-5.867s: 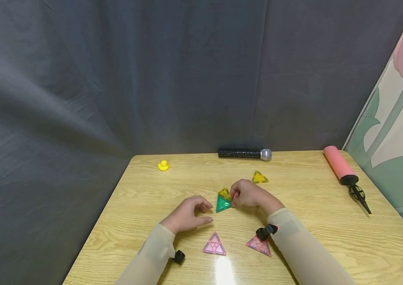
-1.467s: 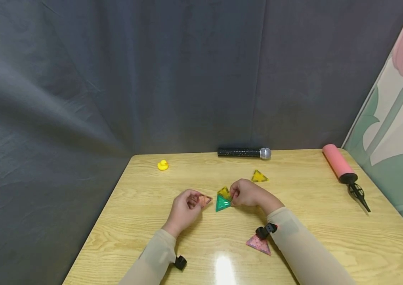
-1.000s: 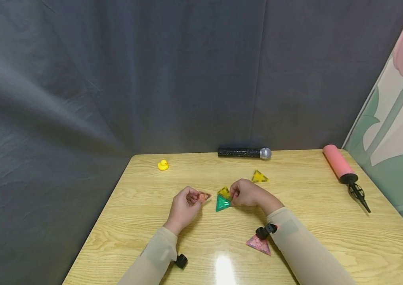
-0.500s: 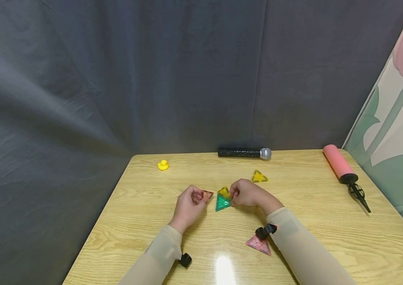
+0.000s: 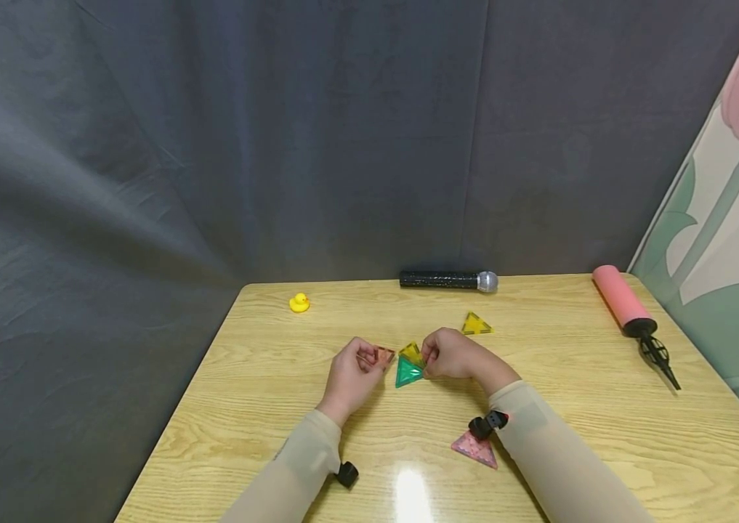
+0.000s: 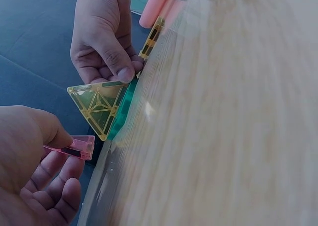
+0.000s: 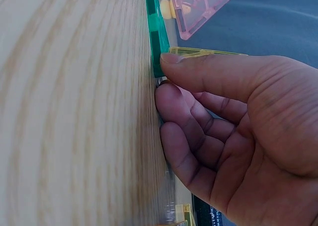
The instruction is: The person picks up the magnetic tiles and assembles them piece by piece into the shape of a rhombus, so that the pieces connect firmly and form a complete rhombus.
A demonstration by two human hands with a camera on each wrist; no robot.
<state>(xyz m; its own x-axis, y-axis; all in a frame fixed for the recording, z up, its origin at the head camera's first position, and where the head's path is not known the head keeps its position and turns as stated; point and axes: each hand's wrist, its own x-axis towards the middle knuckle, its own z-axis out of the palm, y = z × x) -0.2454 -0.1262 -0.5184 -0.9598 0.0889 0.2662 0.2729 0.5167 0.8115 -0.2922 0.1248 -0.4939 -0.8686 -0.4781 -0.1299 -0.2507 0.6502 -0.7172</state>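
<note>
My left hand (image 5: 346, 378) pinches a pink triangular magnetic tile (image 5: 384, 355) between thumb and fingers, raised just left of two other tiles. A green triangular magnetic tile (image 5: 408, 373) lies flat on the table. Along its far edge a yellow triangular magnetic tile (image 6: 102, 104) stands up at a tilt, as the left wrist view shows. My right hand (image 5: 457, 356) pinches the right corner where yellow and green meet, its thumb (image 7: 174, 59) at that corner and the other fingers curled. In the right wrist view the pink tile hangs apart from the yellow one.
A second pink triangular tile (image 5: 476, 449) lies under my right wrist. Another yellow triangular tile (image 5: 476, 324) lies beyond the right hand. Along the back are a rubber duck (image 5: 299, 303) and a black microphone (image 5: 441, 280); a pink hand pump (image 5: 624, 301) lies at the right.
My left hand, empty at first, has picked up the nearer pink tile from the table and brought it forward and right, close to the upright yellow tile. The right hand keeps its place.
</note>
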